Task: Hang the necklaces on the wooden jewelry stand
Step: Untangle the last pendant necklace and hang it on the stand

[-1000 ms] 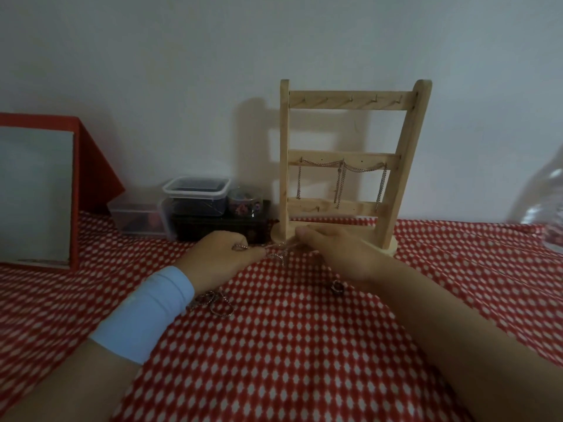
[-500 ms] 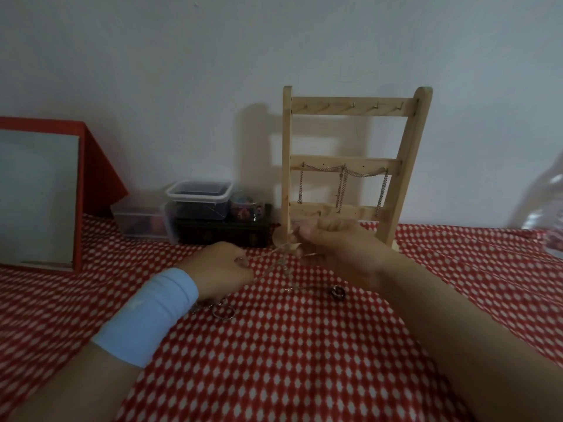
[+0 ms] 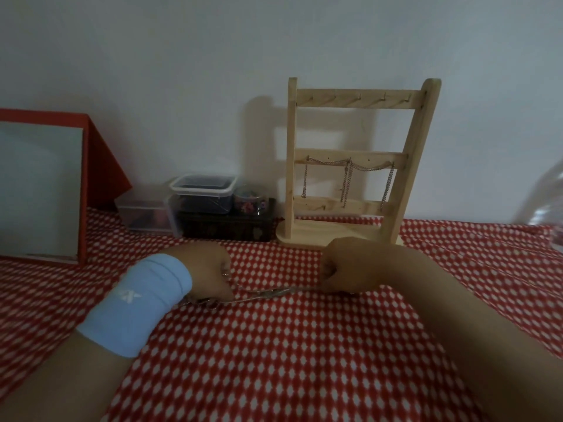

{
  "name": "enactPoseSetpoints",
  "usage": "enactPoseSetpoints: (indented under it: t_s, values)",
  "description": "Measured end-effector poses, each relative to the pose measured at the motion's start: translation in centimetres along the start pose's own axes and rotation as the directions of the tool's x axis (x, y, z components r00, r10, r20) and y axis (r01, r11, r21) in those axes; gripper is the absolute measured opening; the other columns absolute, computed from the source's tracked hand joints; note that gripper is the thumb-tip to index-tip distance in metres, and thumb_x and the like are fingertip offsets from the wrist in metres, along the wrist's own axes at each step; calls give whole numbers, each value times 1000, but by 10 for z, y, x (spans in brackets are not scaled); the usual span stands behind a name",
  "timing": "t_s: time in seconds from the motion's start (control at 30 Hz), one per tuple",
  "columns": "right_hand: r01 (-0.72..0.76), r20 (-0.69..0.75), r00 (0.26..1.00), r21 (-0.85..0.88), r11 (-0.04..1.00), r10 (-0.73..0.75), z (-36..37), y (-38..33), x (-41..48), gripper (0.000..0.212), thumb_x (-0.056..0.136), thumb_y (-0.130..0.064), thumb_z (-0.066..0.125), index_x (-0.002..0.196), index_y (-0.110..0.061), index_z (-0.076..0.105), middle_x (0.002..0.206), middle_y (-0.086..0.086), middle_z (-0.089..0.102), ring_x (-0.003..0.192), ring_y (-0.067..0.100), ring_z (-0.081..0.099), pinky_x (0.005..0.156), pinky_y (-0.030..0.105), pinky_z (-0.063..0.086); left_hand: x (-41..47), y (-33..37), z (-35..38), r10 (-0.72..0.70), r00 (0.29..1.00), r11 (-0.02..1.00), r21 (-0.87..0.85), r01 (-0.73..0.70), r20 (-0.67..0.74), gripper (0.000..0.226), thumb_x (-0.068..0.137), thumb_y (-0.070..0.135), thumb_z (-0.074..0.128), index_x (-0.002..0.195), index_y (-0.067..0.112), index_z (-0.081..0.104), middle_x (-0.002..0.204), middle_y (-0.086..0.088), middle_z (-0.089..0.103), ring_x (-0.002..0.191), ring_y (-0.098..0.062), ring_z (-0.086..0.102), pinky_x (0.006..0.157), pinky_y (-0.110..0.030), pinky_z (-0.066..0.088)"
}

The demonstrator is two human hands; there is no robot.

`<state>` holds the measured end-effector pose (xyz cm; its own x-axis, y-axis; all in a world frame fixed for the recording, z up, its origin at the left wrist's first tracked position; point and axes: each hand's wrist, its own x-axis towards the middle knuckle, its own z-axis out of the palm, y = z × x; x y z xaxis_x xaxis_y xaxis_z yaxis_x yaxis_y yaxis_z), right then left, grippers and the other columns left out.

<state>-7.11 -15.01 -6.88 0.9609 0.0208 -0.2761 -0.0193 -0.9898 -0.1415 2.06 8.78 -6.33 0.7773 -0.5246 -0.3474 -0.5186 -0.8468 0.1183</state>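
Note:
A wooden jewelry stand [image 3: 405, 166] with three cross rails stands against the wall at the back. Silver chains [image 3: 347, 178] hang from hooks on its middle rail. In front of the stand, both hands hold a thin silver necklace [image 3: 268, 292] stretched low over the tablecloth. My left hand [image 3: 210, 271], with a light blue wristband, pinches its left end. My right hand [image 3: 347, 266] pinches its right end with curled fingers. More chain lies bunched under my left hand.
A red-framed mirror [image 3: 39, 190] leans at the left. Clear plastic boxes [image 3: 201, 193] and a dark box [image 3: 225, 226] stand left of the stand. A clear plastic bottle [image 3: 545, 205] is at the right edge. A red-and-white cloth [image 3: 289, 360] covers the table.
My hands have drawn apart and come lower and nearer to me, pulling the necklace out straight between them. The small ring seen on the cloth earlier is hidden now.

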Motion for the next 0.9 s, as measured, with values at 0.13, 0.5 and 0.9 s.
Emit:
enactPoseSetpoints:
  t_s: [0.13,0.5,0.9]
  values:
    - [-106,2,994,-135,985,108,1,-1,-1,23,88,-38,68,72,-22,62,75,-5,61,68,10,57,60,24,46,-3,14,5,81,984,979,197,-49,-160,34,83,38,66,114,33,53,117,8,55,110,-14,52,94,-27,43]
    - [98,-114,990,137,986,-82,9,-6,4,18,101,-41,57,96,-27,68,96,-9,66,90,10,60,79,25,46,20,49,56,246,832,830,-336,-446,-498,9,90,35,65,89,28,71,91,18,62,87,3,56,83,-21,46]
    - [187,-213,977,783,593,-28,3,-1,-1,11,100,-19,62,103,-12,70,59,-7,59,44,7,49,44,17,38,11,57,42,-57,925,-42,-925,-378,-376,22,104,20,41,101,6,57,82,-18,72,58,-31,66,47,-31,53]
